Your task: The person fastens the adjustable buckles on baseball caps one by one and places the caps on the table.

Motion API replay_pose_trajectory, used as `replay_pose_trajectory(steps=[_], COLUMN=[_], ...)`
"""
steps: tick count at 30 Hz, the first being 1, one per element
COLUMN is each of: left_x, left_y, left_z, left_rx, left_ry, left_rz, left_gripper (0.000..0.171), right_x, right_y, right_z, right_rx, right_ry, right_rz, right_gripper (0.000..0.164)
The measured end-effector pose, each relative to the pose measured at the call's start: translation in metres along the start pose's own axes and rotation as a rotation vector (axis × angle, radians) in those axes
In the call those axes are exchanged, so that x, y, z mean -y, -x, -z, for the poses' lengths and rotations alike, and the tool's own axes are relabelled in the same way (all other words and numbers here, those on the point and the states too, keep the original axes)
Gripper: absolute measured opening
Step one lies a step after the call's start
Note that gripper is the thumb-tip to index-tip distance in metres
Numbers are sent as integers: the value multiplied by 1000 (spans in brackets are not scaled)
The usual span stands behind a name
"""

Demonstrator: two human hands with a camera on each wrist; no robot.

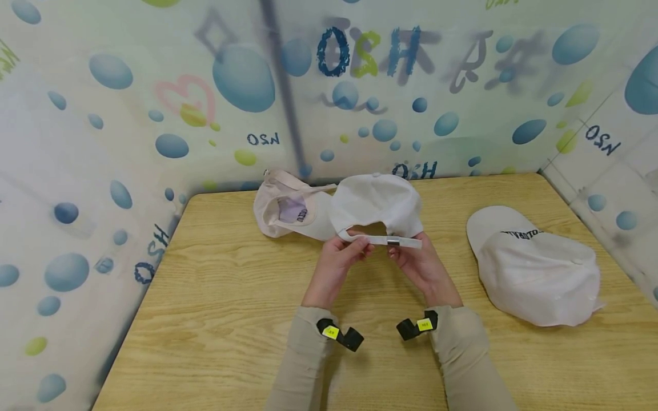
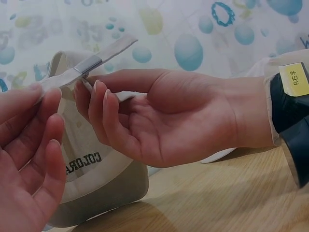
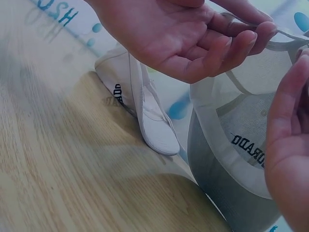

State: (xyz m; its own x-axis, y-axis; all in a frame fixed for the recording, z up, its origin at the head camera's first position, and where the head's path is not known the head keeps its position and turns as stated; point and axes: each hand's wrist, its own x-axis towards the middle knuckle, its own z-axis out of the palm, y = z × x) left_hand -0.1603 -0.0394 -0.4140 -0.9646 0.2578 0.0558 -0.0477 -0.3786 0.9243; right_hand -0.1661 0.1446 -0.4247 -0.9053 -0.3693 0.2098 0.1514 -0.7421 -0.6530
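Observation:
A white cap (image 1: 377,200) is held up in front of me, its back opening and strap toward me. My left hand (image 1: 339,265) pinches one end of the strap (image 1: 377,240), thumb on top. Close to the metal buckle (image 1: 393,241), my right hand (image 1: 421,268) pinches the strap; its fingertips meet right under the buckle (image 2: 89,64) in the left wrist view. The strap's loose end sticks out past the buckle. Dark lettering (image 3: 248,147) shows inside the cap in the right wrist view, where my left hand (image 3: 178,43) also appears.
A pale pink cap (image 1: 267,208) lies at the back left of the wooden table (image 1: 231,297), its inside showing, its brim overlapped by the held cap. Another white cap (image 1: 540,274) with dark lettering rests at the right. Patterned walls (image 1: 360,114) stand behind and beside the table.

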Motion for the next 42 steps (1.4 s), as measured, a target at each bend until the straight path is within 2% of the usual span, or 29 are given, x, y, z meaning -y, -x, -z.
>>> replay_pose_trajectory(steps=[10, 20, 27, 35, 42], left_x=[1, 2, 3, 3, 3], left_y=[0, -1, 0, -1, -1], left_z=[-2, -2, -1, -2, -2], left_rx=[3, 2, 6, -1, 4], left_ry=[-11, -35, -72, -74, -66], left_rz=[-2, -8, -13, -3, 20], left_gripper=[13, 12, 16, 16, 16], right_x=[0, -1, -2, -3, -4], right_y=[-2, -3, -4, -4, -4], right_z=[-4, -6, -10, -10, -8], right_rx=[-49, -74, -125, -128, -87], right_ry=[67, 53, 118, 145, 103], right_rz=[-17, -22, -83, -76, -61], right_gripper=[22, 32, 34, 19, 26])
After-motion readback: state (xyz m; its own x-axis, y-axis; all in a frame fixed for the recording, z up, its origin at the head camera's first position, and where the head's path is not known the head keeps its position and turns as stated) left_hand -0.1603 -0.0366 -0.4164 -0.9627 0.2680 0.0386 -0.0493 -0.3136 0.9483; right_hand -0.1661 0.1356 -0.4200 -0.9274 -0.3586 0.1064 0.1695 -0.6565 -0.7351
